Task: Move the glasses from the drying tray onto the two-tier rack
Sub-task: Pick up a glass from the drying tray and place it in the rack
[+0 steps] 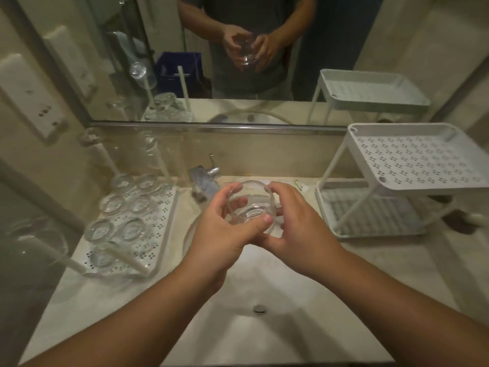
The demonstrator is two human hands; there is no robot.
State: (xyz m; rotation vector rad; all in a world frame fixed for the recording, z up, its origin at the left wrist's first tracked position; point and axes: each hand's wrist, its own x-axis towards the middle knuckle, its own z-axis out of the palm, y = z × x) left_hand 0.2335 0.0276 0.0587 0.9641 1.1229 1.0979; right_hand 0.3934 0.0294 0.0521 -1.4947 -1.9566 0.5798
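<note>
Tilting glass (250, 206), mouth up, toward camera.

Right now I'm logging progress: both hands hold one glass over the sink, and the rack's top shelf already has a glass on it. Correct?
Not quite. The head view shows the rack's top shelf bare. Both hands, left and right, do hold one glass over the sink.
</note>
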